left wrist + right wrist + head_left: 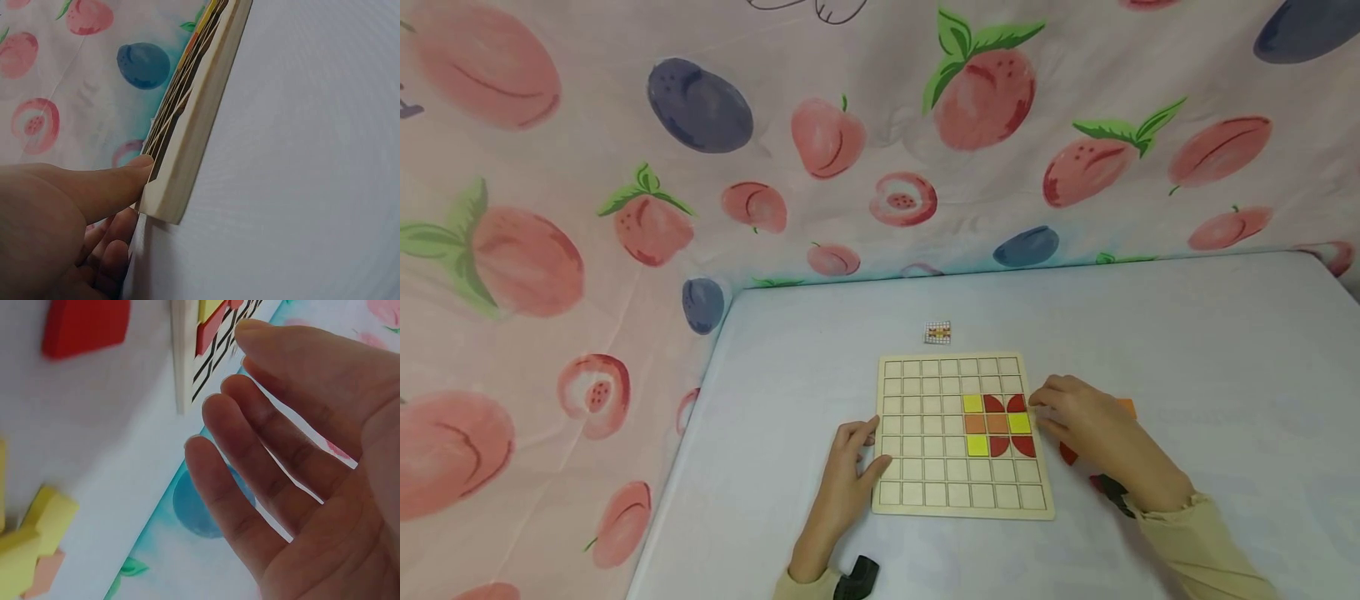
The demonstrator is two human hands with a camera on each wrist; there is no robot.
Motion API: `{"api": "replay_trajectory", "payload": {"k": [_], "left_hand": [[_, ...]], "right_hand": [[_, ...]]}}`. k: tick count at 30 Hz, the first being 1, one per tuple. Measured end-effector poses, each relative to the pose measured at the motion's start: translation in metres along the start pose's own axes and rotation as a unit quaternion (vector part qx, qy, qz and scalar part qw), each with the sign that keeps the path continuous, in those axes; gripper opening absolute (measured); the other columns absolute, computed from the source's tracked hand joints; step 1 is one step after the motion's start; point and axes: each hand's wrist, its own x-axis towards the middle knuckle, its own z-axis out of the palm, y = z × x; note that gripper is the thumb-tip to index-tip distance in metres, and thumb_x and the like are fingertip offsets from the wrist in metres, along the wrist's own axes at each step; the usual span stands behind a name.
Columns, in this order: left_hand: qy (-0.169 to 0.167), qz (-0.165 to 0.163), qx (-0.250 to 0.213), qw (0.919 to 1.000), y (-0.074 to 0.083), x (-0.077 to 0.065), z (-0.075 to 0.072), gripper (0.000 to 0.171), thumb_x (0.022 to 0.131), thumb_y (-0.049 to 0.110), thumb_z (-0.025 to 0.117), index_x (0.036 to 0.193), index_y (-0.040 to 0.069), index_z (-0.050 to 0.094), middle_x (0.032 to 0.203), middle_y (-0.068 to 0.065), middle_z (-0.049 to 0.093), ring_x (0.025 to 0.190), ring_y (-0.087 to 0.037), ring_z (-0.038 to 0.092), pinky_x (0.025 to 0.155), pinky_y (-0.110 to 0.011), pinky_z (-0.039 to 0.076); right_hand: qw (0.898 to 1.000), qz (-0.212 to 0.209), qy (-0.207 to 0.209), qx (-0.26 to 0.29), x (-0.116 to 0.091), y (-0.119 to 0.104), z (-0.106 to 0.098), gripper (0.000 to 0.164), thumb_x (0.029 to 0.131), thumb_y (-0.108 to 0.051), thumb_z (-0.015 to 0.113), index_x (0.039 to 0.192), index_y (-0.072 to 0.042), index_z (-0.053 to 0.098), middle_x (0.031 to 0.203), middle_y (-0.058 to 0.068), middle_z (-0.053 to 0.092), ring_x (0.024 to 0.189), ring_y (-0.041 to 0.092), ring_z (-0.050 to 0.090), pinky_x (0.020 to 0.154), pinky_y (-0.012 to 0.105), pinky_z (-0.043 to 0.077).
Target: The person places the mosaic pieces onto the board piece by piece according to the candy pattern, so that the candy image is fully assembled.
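Note:
A square wooden grid board [925, 492] lies on the white table. Yellow square tiles [973, 403], orange square tiles [975, 423] and red curved-edged tiles [1023, 447] fill three rows on its right half. My left hand [842, 479] holds the board's left edge, thumb [125, 181] over the rim and fingers at the side. Over the right edge reaches my right hand [1093, 429], fingertips close to the red tile [1017, 403] at the end of the upper filled row. In the right wrist view its fingers [219, 487] are gently bent and apart, with no tile between them.
Right of the board, partly under my right arm, lie loose tiles: an orange one [1127, 407], a red one [1067, 453] and several yellow ones [50, 515]. A small pattern card [937, 332] sits behind the board. Fruit-printed cloth [850, 217] hangs at the back and left.

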Motion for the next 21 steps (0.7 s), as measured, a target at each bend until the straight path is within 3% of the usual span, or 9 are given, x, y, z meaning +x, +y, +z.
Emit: {"api": "replay_trajectory", "payload": {"k": [9, 21], "left_hand": [[0.003, 0.013, 0.006, 0.9999, -0.002, -0.001, 0.0, 0.058, 0.091, 0.011, 0.071, 0.144, 0.004, 0.05, 0.126, -0.006, 0.051, 0.108, -0.017, 0.052, 0.087, -0.028, 0.044], [-0.003, -0.008, -0.001, 1.0, 0.002, 0.0, 0.0, 0.059, 0.091, 0.011, 0.072, 0.145, 0.006, 0.05, 0.127, -0.005, 0.05, 0.109, -0.016, 0.051, 0.088, -0.027, 0.043]], "right_hand": [[0.999, 0.031, 0.006, 0.001, -0.011, 0.015, -0.007, 0.029, 0.075, -0.009, 0.086, 0.102, -0.004, 0.075, 0.101, 0.009, 0.066, 0.095, 0.028, 0.061, 0.08, 0.046, 0.056], [0.996, 0.085, -0.031, -0.011, -0.019, 0.03, -0.011, 0.034, 0.074, -0.012, 0.087, 0.103, -0.002, 0.074, 0.102, 0.013, 0.067, 0.097, 0.032, 0.059, 0.083, 0.05, 0.055]]}}
